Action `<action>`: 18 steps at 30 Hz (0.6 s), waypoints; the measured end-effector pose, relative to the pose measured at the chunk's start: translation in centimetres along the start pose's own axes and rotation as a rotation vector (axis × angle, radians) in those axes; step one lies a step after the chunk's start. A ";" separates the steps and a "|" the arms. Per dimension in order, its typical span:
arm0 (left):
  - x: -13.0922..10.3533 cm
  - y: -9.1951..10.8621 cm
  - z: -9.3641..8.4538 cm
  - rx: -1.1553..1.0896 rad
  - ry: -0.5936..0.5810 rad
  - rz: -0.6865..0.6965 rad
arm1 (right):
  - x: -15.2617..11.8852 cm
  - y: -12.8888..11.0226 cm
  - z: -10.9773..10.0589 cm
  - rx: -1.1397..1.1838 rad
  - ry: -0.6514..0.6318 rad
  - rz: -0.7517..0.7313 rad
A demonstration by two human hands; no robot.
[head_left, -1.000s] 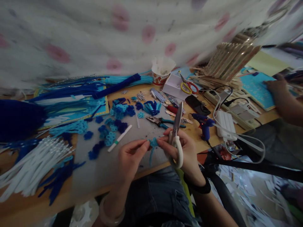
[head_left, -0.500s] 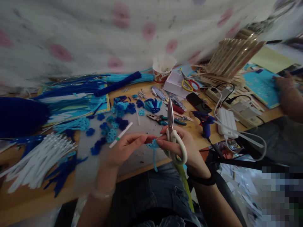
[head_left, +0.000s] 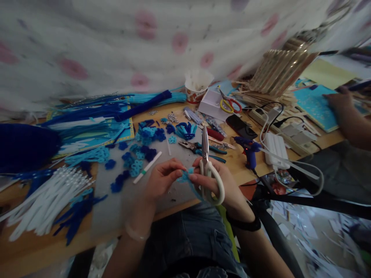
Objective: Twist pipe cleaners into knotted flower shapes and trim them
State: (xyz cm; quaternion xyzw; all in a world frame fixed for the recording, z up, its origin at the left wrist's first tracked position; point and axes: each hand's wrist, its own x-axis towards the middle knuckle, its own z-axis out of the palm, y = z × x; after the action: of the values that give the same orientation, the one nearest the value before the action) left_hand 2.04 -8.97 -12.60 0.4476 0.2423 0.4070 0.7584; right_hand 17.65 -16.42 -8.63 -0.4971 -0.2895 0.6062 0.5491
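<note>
Since a second ago both hands have drawn closer together and the scissors' blades have swung from a rightward lean to nearly upright. Between the fingertips sits a light blue chenille piece, held just above the near edge of the grey mat, its tail hanging down toward the lap. The left hand pinches its left side; the right hand pinches the other side while gripping white-handled scissors, blades closed and pointing up. Behind them on the wooden table lie pliers, a blue glue gun, small blue chenille flowers and bundles of white stems. Another person's hand rests on a blue sheet at the far right.
</note>
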 end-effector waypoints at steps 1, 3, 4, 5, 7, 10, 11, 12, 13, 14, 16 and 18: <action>-0.1 0.0 0.1 -0.012 0.022 0.000 | 0.0 0.2 0.1 0.001 -0.002 0.001; -0.4 0.1 0.4 -0.025 0.047 -0.002 | -0.1 0.6 0.4 0.002 0.003 -0.014; -0.5 0.2 0.5 -0.032 0.062 -0.009 | -0.1 0.8 0.6 0.004 0.006 -0.024; -0.6 0.2 0.6 -0.040 0.078 -0.020 | -0.2 1.0 0.7 0.009 0.005 -0.030; -0.7 0.3 0.9 -0.056 0.107 -0.049 | -0.3 1.1 1.0 0.021 -0.001 -0.035; -1.0 0.2 1.3 -0.109 0.119 -0.097 | -0.5 1.2 1.3 0.031 -0.006 -0.056; -1.0 0.2 1.4 -0.130 0.111 -0.109 | -0.5 1.1 1.3 0.037 -0.009 -0.064; -1.1 0.2 1.5 -0.152 0.099 -0.119 | -0.6 1.1 1.3 0.044 -0.015 -0.068; -1.1 0.2 1.6 -0.170 0.091 -0.124 | -0.7 1.1 1.2 0.049 -0.020 -0.067; -1.2 0.2 1.6 -0.184 0.092 -0.123 | -0.7 1.1 1.2 0.050 -0.018 -0.065; -1.3 0.1 1.5 -0.212 0.112 -0.090 | -0.8 1.1 1.0 0.047 0.000 -0.061; -1.4 0.1 1.3 -0.229 0.118 -0.032 | -0.8 1.1 0.9 0.056 0.018 -0.064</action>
State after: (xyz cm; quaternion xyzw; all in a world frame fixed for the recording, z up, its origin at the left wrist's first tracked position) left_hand 2.22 -10.74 -11.90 0.3296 0.2458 0.4456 0.7953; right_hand 16.36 -17.26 -9.09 -0.4775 -0.2833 0.5918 0.5843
